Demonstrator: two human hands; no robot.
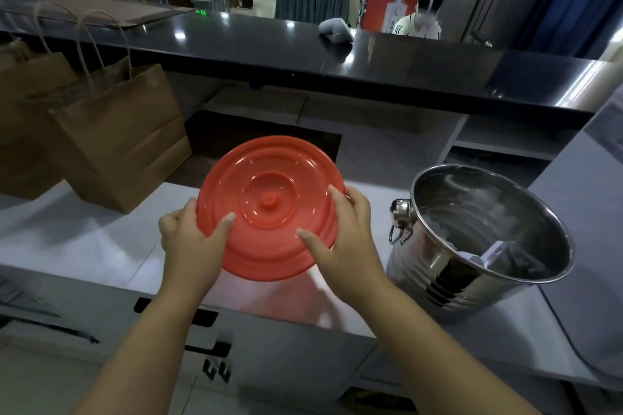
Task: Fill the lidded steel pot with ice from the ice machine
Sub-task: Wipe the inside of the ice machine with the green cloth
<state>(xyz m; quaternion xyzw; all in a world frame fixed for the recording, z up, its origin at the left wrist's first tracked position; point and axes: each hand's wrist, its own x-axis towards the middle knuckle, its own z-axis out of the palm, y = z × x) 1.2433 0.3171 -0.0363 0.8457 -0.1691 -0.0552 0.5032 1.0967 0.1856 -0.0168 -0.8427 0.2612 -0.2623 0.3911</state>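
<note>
A round red plastic lid point(269, 205) with a small centre knob hangs above the steel counter, tilted toward me. My left hand point(188, 236) grips its left rim, thumb on top. My right hand point(344, 236) grips its right rim, thumb and a finger lying on the top face. To the right stands the open steel pot point(438, 266) with a ring handle on its side. Inside it I see what looks like ice and a white scoop point(495, 253).
The steel counter point(84, 239) runs across in front of me. Brown paper bags point(114, 141) stand at the left. A black raised bar top point(337, 61) lies behind, with a grey object point(333, 30) on it and a seated person beyond. A grey appliance side point(586, 178) rises at the right.
</note>
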